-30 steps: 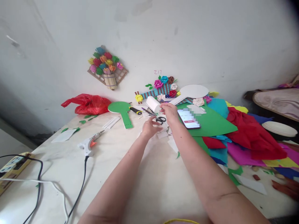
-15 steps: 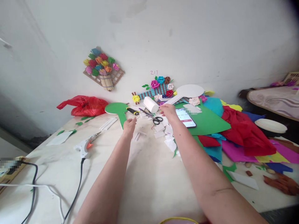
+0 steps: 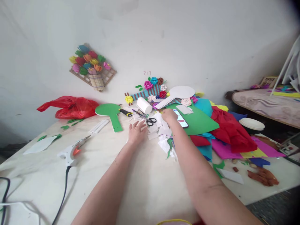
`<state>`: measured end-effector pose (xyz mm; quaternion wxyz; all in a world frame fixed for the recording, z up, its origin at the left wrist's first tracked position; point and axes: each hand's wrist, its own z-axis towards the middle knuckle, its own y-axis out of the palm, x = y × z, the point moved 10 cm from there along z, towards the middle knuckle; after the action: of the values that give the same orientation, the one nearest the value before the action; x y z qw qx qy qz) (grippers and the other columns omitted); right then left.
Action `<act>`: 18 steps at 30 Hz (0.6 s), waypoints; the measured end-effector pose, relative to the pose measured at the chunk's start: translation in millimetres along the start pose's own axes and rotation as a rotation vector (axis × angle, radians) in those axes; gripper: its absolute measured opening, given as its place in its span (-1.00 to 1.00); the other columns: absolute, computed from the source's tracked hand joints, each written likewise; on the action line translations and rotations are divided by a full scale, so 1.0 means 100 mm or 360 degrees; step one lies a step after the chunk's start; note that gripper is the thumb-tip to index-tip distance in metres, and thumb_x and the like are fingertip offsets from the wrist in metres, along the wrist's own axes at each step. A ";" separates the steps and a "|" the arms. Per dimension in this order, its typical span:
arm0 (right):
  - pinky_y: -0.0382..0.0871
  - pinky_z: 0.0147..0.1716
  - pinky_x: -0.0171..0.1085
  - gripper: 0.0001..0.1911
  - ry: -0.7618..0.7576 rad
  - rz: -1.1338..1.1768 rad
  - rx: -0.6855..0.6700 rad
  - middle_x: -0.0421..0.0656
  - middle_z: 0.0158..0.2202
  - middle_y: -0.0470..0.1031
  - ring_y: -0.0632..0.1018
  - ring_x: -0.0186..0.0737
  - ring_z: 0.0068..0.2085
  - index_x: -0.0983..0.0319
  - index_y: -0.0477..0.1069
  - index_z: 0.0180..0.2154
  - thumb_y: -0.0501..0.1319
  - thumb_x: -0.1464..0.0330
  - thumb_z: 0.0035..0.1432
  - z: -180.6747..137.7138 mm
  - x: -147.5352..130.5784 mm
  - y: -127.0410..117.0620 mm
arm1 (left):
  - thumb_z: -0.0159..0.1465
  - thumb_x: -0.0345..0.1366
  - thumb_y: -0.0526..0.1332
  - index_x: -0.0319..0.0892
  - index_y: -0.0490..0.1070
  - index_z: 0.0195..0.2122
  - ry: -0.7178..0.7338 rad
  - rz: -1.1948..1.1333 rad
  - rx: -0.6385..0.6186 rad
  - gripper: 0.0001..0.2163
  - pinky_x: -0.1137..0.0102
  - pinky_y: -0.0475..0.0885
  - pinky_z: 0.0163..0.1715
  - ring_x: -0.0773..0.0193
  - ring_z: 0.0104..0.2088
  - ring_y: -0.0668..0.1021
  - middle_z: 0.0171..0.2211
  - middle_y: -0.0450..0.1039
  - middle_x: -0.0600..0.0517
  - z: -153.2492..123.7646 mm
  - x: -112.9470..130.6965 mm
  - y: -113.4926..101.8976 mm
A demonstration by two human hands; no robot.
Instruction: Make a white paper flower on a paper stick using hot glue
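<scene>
My left hand (image 3: 137, 132) lies low over the table with its fingers spread, just left of the white paper scraps (image 3: 153, 135). My right hand (image 3: 169, 115) is over the scraps beside the phone (image 3: 182, 120), its fingers curled down; whatever they hold, if anything, is hidden. Between the hands lie scissors with black handles (image 3: 151, 122). Behind these sit a white roll (image 3: 144, 105) and a black-and-yellow utility knife (image 3: 126, 112). Left of my left hand is a green paddle-shaped piece (image 3: 109, 111).
A glue gun (image 3: 71, 153) with its cord lies at left, near white strips (image 3: 99, 126) and a red plastic bag (image 3: 74, 107). On the right are a green sheet (image 3: 201, 123), red crepe paper (image 3: 234, 131) and a white paddle-shaped piece (image 3: 181, 92). Paper flowers (image 3: 153, 83) stand against the wall.
My left hand has moved right, from the green piece's handle to the scraps, and its fingers have spread. My right hand has come down nearer the scraps. The view has turned right.
</scene>
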<state>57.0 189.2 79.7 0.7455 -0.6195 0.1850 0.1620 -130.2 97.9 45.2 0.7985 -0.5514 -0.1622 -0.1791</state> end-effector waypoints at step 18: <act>-0.13 0.04 0.02 -0.65 -0.0413 -0.0580 0.0234 0.05 -0.19 0.48 0.27 0.08 -0.01 0.30 0.46 -0.21 0.19 0.33 -0.11 0.10 -0.45 0.28 | 0.16 -0.18 0.08 0.00 0.35 0.01 0.0072 0.0304 0.0055 -0.64 0.00 -0.26 0.17 0.09 0.22 0.08 0.06 0.33 0.02 -0.09 -0.01 -0.01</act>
<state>5.2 203.1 78.9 0.8230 -0.5608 -0.0161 0.0892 -130.9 89.4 43.1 0.8248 -0.5462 -0.0939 -0.1118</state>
